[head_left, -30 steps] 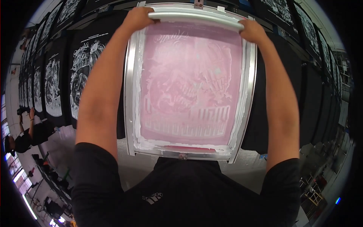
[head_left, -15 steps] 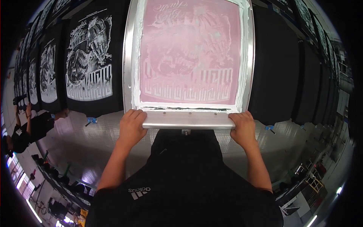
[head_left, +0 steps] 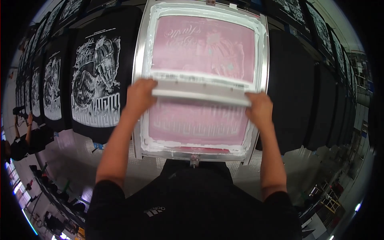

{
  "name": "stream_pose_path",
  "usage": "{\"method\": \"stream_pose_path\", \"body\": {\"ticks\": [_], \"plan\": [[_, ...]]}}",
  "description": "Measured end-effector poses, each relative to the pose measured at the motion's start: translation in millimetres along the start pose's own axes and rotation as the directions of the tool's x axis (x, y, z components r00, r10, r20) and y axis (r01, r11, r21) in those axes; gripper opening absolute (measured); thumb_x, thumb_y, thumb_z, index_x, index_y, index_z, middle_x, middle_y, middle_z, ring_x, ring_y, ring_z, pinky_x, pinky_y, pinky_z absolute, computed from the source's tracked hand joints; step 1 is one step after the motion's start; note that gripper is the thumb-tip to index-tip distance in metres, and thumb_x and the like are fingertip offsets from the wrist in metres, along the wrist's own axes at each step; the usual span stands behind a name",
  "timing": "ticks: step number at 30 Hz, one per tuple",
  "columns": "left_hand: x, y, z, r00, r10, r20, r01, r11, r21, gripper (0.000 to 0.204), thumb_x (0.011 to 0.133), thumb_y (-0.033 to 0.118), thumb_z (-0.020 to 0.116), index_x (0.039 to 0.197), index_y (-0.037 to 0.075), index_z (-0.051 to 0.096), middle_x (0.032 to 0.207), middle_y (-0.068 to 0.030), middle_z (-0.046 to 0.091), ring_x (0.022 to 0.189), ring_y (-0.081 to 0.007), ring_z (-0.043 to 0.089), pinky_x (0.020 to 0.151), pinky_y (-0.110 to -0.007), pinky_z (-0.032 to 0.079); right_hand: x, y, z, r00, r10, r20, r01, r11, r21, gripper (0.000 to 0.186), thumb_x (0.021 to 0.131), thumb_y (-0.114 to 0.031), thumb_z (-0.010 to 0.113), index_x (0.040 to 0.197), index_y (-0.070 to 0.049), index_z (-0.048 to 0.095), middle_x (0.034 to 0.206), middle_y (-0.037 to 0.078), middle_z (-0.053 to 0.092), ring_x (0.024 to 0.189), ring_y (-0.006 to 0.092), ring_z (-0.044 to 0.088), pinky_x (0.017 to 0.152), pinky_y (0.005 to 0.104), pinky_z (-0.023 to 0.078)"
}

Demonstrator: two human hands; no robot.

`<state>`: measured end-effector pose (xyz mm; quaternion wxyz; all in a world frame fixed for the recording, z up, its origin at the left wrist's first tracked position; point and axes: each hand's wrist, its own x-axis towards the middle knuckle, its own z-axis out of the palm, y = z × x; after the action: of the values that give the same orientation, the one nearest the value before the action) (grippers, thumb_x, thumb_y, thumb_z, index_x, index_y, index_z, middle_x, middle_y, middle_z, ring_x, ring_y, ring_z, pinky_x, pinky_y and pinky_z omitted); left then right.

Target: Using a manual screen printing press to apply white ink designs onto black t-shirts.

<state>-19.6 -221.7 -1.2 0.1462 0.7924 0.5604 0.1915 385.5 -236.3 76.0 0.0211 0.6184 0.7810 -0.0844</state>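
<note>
A wide metal squeegee (head_left: 202,94), blurred by motion, lies across the middle of a pink printing screen (head_left: 200,130). My left hand (head_left: 140,95) is closed round its left end. At the other end my right hand (head_left: 260,108) grips it in the same way. White ink runs along the blade's far side and coats the margins inside the metal frame (head_left: 138,60). A pale design with lettering shows through the pink mesh on both sides of the squeegee. Whatever lies beneath the screen is hidden.
Black shirts with a white print (head_left: 96,76) lie in a row on the left. Plain black shirts (head_left: 290,92) line the right side. A clamp (head_left: 195,160) sits at the frame's near edge. Another person's arm (head_left: 29,128) reaches in at far left.
Both hands have pushed the squeegee away from my body, from the screen's near edge to its middle. The screen's near rim is now uncovered, and the whole view has shifted slightly.
</note>
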Motion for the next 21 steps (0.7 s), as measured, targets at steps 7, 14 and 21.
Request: {"method": "stream_pose_path", "body": {"ticks": [7,14,21], "plan": [[222.7,-50.7,-11.8,0.999,-0.039,0.012,0.037,0.991,0.132,0.042,0.071,0.033,0.08,0.106,0.013,0.071,0.095,-0.0177,0.07,0.088,-0.0368,0.068,0.08,-0.043,0.054,208.0,66.1,-31.7,1.0,-0.008,-0.03,0.004,0.992,-0.123,0.045,0.068,-0.013,0.063,0.113,-0.017,0.069,0.1,0.016,0.069,0.096,0.0339,0.066,0.083,0.0437,0.053],[273.2,-71.7,-49.4,0.978,0.084,-0.189,-0.053,0.986,0.161,0.035,0.064,0.037,0.081,0.083,0.008,0.073,0.082,-0.0171,0.07,0.081,-0.0378,0.067,0.074,-0.047,0.053,307.8,81.5,-87.6,0.984,-0.15,0.099,0.146,0.988,0.046,0.044,0.062,-0.014,0.064,0.105,-0.006,0.072,0.092,0.021,0.071,0.087,0.0363,0.068,0.083,0.039,0.053],[42.7,56.9,-45.9,0.898,-0.009,0.44,0.206,0.891,-0.404,0.03,0.092,0.026,0.064,0.11,0.002,0.067,0.106,-0.0195,0.068,0.101,-0.0312,0.064,0.089,-0.039,0.05,346.4,105.0,-99.1,0.975,-0.118,0.19,0.103,0.991,0.09,0.047,0.057,-0.015,0.07,0.103,-0.003,0.071,0.091,0.02,0.072,0.085,0.0338,0.069,0.081,0.0374,0.053]]}}
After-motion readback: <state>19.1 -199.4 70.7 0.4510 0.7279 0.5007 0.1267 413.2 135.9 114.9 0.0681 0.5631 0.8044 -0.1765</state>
